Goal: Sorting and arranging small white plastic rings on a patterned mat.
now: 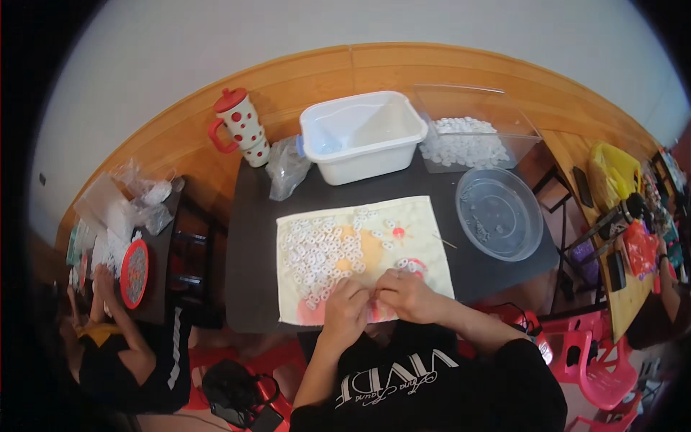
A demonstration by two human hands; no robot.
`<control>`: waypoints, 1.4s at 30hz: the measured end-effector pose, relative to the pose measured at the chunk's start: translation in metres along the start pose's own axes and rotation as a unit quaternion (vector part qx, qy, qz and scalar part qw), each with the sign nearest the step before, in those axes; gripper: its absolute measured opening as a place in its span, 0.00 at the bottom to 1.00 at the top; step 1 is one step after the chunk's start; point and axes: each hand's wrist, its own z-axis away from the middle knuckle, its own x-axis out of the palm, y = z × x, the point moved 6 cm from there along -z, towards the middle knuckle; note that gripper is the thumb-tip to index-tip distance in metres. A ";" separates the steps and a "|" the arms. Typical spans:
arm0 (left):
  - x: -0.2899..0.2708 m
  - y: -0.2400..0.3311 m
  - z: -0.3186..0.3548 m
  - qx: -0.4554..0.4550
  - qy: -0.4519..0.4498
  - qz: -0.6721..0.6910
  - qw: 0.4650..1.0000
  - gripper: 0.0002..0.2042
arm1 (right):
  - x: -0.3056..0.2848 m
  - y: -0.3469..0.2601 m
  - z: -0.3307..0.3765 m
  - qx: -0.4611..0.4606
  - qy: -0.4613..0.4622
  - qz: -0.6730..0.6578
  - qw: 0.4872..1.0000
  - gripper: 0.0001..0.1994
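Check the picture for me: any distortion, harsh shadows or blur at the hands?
Head view: black fisheye corners, wooden panel bowed into an arc; head view: soft light, no hard shadow on the towel; head view: fine detail between left hand and right hand too small to make out.

Light is soft; edges bend into black.

Pieces (317,251) on cloth (426,234), basin (371,165) behind it, tub (507,216) right, tumbler (243,128) left of basin
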 end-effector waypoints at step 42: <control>-0.009 -0.010 0.012 -0.033 0.065 0.071 0.995 0.07 | -0.012 0.043 -0.062 0.106 -0.030 0.094 0.989 0.06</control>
